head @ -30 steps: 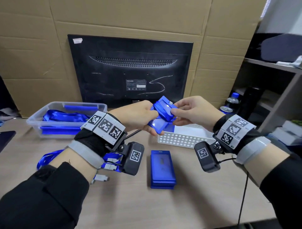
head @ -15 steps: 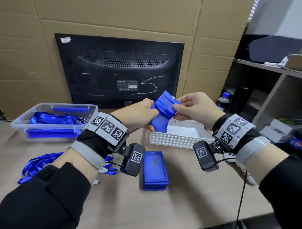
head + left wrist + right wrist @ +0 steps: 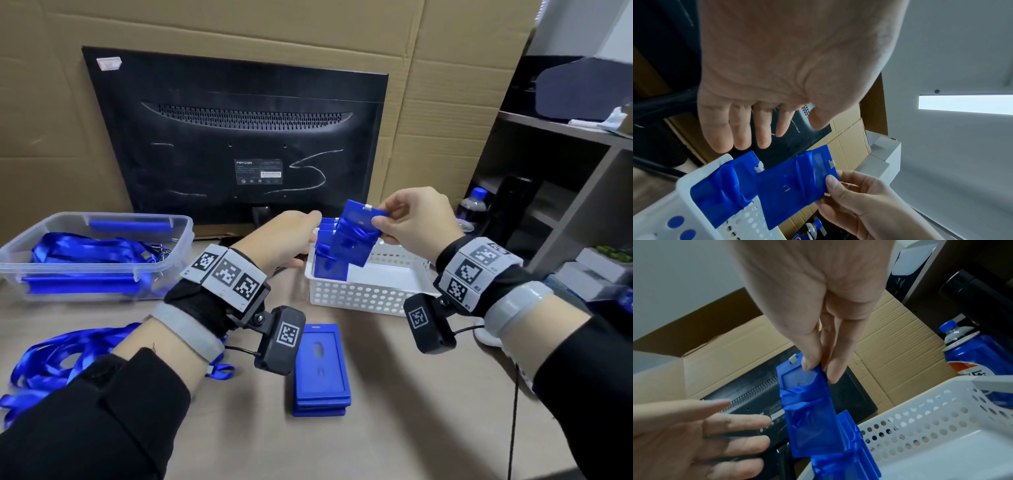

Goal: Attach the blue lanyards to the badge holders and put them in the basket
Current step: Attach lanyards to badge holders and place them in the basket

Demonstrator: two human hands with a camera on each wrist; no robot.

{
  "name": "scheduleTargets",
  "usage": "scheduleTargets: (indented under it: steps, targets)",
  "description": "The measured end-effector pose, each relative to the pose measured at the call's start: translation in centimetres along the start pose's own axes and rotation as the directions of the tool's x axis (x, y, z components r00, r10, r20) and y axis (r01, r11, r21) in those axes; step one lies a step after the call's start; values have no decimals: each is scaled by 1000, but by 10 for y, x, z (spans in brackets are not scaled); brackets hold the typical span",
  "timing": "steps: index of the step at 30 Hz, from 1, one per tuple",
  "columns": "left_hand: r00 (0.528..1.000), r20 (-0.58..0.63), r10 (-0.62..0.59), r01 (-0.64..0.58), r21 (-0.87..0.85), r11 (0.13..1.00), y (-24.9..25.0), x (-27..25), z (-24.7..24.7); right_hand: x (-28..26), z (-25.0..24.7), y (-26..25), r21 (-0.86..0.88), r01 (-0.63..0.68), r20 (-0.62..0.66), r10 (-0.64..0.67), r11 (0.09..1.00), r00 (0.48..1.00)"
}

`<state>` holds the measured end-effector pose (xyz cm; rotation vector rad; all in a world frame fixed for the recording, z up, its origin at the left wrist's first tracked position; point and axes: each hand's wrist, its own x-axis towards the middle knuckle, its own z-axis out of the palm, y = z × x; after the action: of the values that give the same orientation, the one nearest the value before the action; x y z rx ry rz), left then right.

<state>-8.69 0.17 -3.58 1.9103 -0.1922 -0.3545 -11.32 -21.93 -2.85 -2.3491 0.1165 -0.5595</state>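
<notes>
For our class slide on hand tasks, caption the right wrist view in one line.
Right hand pinches a lanyard-wrapped badge holder above the white basket; left hand open alongside.

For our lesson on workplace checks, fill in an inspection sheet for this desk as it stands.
Surface: wooden desk, partly occupied.
Job's things: wrapped badge holder over white basket, finished ones standing inside; stack of bare holders; loose lanyards.
Clutter: clear tub of lanyards; bottle.
Grips: right hand pinches the holder; left hand open beside it.
Cables: black cable on the right.
Surroundings: monitor back, cardboard, shelving.
</notes>
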Motion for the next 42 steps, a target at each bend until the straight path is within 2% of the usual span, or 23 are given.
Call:
scheduleTargets:
  steps: [4,8,17,21,32,38,40,42]
  targets:
    - [999,30,-22,24,-72,997,-10,12,2,6,21,7,-75,5,93,2,997,996]
    - [998,57,-32,34,-43,998,-18,22,3,14,38,13,-127,-16,177,39,992,983]
    - [998,47,-43,45,-24,999,-27,41,3,25,57,19,-179,-20,263,67,984,962]
    - [997,59,-41,41,1,999,-29,44,4,27,59,20,-205,-2,269,58,979,961]
    - [994,92,-52,50,17,999,-26,41,3,28,57,24,-120,-93,250,121,988,961]
    - [999,20,-25,24,55,998,-17,26,-1,20,47,16,-88,-53,159,67,995,985]
    - [1000,10,-17,16,64,998,-15,18,-4,12,43,4,-33,-40,253,47,999,966]
    - [1000,10,-18,18,67,998,-14,8,-9,-1,41,-11,-25,3,457,8,1000,889]
